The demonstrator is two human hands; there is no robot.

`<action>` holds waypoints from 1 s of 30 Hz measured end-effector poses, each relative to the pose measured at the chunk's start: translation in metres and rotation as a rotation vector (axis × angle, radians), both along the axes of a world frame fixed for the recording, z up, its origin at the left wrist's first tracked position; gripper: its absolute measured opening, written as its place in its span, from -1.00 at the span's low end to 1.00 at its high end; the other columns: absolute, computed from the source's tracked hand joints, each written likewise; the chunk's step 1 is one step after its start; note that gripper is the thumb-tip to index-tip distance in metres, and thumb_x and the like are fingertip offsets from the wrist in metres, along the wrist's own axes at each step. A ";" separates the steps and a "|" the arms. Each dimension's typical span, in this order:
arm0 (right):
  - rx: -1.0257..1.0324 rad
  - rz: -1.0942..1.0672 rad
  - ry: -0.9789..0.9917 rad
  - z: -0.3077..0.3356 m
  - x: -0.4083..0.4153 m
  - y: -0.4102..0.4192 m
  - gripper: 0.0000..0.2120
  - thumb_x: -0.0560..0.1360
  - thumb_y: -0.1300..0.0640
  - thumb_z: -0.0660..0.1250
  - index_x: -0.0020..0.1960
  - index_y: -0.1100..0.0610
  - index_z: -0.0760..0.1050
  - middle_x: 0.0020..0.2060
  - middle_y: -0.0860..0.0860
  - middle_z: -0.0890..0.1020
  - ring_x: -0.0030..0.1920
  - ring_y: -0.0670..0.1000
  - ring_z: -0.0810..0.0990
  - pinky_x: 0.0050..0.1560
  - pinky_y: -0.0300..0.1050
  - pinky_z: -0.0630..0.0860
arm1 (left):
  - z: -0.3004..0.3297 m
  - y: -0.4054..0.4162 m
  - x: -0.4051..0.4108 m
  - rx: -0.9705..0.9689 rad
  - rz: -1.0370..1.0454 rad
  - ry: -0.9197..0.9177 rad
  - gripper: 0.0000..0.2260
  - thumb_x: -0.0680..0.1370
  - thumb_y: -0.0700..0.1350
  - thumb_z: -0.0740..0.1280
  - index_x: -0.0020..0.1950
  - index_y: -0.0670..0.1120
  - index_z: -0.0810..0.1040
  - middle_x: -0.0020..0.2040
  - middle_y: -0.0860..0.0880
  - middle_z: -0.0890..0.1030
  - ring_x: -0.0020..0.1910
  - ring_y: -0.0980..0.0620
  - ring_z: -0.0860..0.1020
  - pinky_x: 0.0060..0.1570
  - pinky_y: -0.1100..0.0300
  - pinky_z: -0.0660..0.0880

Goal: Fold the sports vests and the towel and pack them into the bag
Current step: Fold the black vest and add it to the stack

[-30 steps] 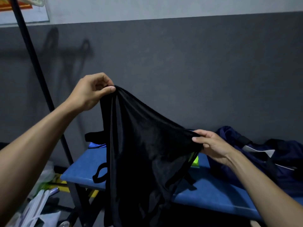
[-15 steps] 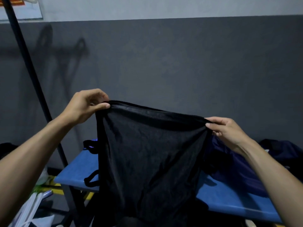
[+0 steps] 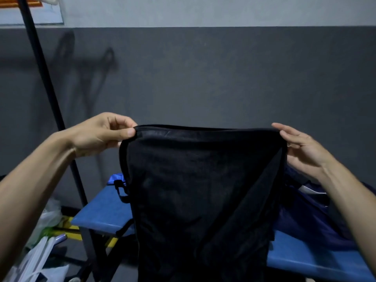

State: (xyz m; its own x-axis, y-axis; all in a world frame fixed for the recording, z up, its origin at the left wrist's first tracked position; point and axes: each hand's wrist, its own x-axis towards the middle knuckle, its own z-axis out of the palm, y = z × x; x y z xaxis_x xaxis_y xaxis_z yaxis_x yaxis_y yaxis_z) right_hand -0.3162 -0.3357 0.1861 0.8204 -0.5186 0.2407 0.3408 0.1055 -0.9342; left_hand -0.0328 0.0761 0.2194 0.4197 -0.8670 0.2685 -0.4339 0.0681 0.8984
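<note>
A blue bench (image 3: 99, 217) runs across the lower part of the view, standing in front of a wall (image 3: 203, 78) painted dark grey below and pale grey above. A black pole (image 3: 46, 78) slants up from the floor at the left, and its shadow, along with other shadows, falls on the grey paint. A poster (image 3: 30, 13) with an orange strip hangs in the upper left corner. On the floor beside the bench lie plastic bags (image 3: 44, 241), white and greenish, with yellow bars showing under the bench edge.

A black vest (image 3: 199, 200) hangs in front of the bench, stretched flat between both hands at about chest height. Its top edge runs nearly level from one hand to the other, and the cloth drops straight down past the bench's front edge and out of the bottom of the view. The left hand (image 3: 101, 133) pinches the vest's upper left corner between the thumb and curled fingers. The right hand (image 3: 301, 149) holds the upper right corner, fingers extended over the edge with the cloth caught under them.

A dark blue bag (image 3: 309, 216) lies on the bench at the right, partly hidden behind the vest and the right forearm. A black strap (image 3: 121, 190) shows on the bench just left of the vest.
</note>
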 end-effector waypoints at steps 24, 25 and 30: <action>-0.185 -0.375 0.209 -0.043 0.069 0.091 -0.85 0.49 0.40 0.41 -0.08 0.18 0.63 -0.29 0.06 0.65 -0.27 -0.08 0.59 -0.26 -0.29 0.50 | -0.051 -0.052 -0.043 0.247 0.489 0.005 -0.80 0.58 -0.17 0.43 -0.24 -0.19 0.62 -0.40 -0.05 0.47 -0.46 0.08 0.44 -0.42 0.25 0.46; -0.284 -0.312 0.168 -0.042 0.074 0.115 -0.86 0.48 0.41 0.42 -0.08 0.19 0.62 -0.33 0.05 0.62 -0.34 -0.15 0.55 -0.28 -0.31 0.47 | -0.052 -0.064 -0.064 0.213 0.410 0.040 -0.82 0.57 -0.18 0.42 -0.22 -0.18 0.63 -0.42 -0.03 0.45 -0.47 0.10 0.43 -0.45 0.26 0.46; -0.536 -0.251 0.074 -0.036 0.091 0.182 -0.86 0.36 0.07 0.46 -0.10 -0.07 0.59 -0.31 -0.03 0.67 -0.36 -0.01 0.59 -0.30 -0.16 0.45 | -0.058 -0.098 -0.107 0.032 0.316 0.238 -0.87 0.56 -0.17 0.42 -0.15 -0.18 0.60 -0.31 -0.14 0.52 -0.42 0.02 0.50 -0.44 0.23 0.49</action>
State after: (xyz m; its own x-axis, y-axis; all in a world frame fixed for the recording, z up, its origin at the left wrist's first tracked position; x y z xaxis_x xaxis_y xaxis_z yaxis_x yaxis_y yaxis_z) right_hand -0.2249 -0.1541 0.1503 0.7127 -0.5212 0.4695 0.2264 -0.4626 -0.8572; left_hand -0.1395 -0.0221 0.1617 0.7147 -0.6913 0.1067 -0.2085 -0.0650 0.9759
